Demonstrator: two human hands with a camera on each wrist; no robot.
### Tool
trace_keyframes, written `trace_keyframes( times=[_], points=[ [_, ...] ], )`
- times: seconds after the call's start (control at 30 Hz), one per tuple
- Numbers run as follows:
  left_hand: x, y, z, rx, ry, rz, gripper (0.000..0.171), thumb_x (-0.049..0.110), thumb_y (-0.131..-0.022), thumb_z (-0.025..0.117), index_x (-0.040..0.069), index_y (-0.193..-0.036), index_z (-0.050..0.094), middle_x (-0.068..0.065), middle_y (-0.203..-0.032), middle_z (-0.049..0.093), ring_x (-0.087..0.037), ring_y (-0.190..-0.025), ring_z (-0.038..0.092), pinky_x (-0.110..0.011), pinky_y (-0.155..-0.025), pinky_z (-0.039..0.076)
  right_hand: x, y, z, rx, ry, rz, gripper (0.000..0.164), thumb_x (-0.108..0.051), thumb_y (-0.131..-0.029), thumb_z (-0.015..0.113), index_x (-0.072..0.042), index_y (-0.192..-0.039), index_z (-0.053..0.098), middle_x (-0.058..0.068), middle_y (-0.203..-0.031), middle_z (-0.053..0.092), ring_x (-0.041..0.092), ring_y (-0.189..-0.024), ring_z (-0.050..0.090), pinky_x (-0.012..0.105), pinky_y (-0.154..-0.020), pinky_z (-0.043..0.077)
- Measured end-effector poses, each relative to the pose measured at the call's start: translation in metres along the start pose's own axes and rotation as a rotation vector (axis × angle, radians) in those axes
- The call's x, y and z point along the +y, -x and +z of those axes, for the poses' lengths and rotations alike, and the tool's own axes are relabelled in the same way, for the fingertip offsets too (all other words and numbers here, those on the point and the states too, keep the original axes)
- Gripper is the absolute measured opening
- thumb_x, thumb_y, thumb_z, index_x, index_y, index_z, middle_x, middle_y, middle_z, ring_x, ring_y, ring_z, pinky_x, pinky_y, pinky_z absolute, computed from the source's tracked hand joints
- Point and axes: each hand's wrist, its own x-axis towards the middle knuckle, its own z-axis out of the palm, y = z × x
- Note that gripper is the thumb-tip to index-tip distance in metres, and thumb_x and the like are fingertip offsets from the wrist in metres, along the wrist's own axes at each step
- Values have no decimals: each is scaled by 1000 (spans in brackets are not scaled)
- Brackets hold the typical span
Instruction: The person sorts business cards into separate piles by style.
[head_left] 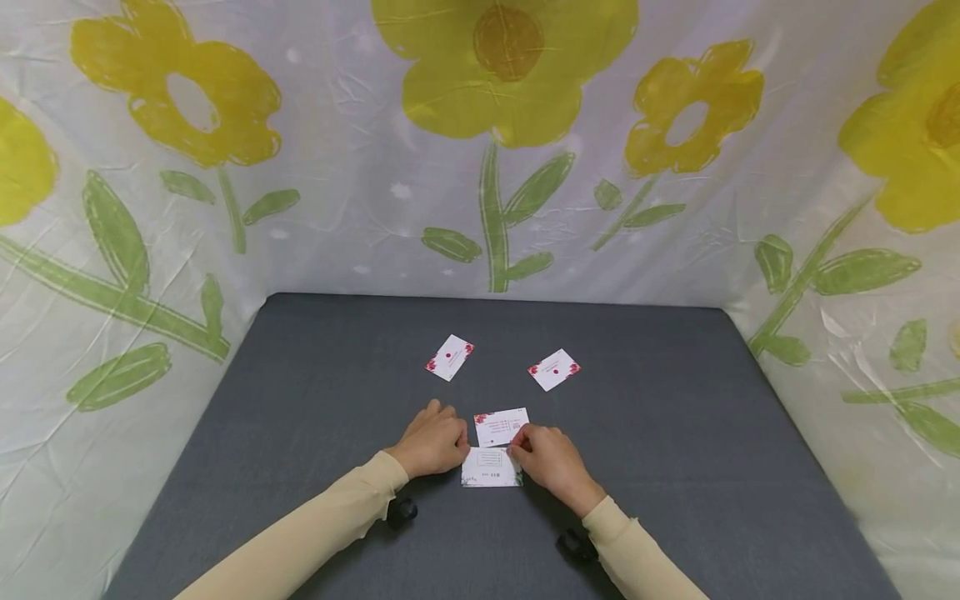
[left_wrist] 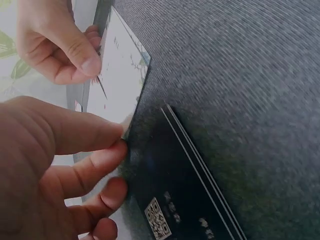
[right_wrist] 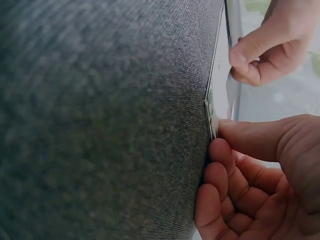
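Observation:
Two overlapping white cards [head_left: 491, 473] with printed text and a leafy corner lie flat before the person. The left hand [head_left: 435, 440] pinches their upper left corner between thumb and forefinger. At the opposite corner, the right hand [head_left: 553, 465] grips the edge the same way, its other fingers curled. In the right wrist view the stacked edges of the cards [right_wrist: 214, 95] show between the two hands. Just beyond them lies a white card with red flowers [head_left: 498, 427], its right corner under the right fingertips. Black cards [left_wrist: 172, 185] with a QR code lie below the left fingers in the left wrist view.
Farther back on the dark grey table [head_left: 360, 333] lie two white cards with red corners, one on the left [head_left: 450, 358] and one on the right [head_left: 553, 370]. A white curtain [head_left: 330, 167] with yellow flowers hangs round the back and sides.

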Motion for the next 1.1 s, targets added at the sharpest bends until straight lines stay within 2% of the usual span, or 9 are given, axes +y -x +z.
trace_keyframes(
  times=[0.2,0.6,0.83,1.1],
  points=[
    [4,-2,0,-40,-41,-17,22,18,-88,72,16,-69,61,-2,-78,52,-22,-84,38,-36,-76,33,-1,0,-1,-23,-1,0,9,-9,-91,76,-8,-85,69,-2,-67,58,9,-58,44,22,-53,32],
    [12,-2,-3,-43,-101,-10,26,18,-91,72,12,-69,60,-5,-78,49,-22,-82,35,-35,-73,28,-1,-1,-1,-32,-12,5,14,-8,-91,74,-9,-91,61,0,-71,60,10,-60,48,24,-55,35],
    [11,-5,3,30,-126,39,18,14,-86,71,13,-77,55,-5,-79,49,-22,-81,34,-36,-72,26,-1,-2,-3,-23,-10,19,17,-10,-92,74,-9,-95,57,-1,-69,57,10,-59,47,24,-54,33],
    [22,-7,10,118,-135,69,17,8,-83,72,10,-93,58,-7,-87,55,-23,-83,38,-36,-73,31,3,-4,-3,-26,-26,14,18,-12,-90,74,-9,-94,56,-3,-66,54,9,-55,44,23,-50,31]
  ],
)
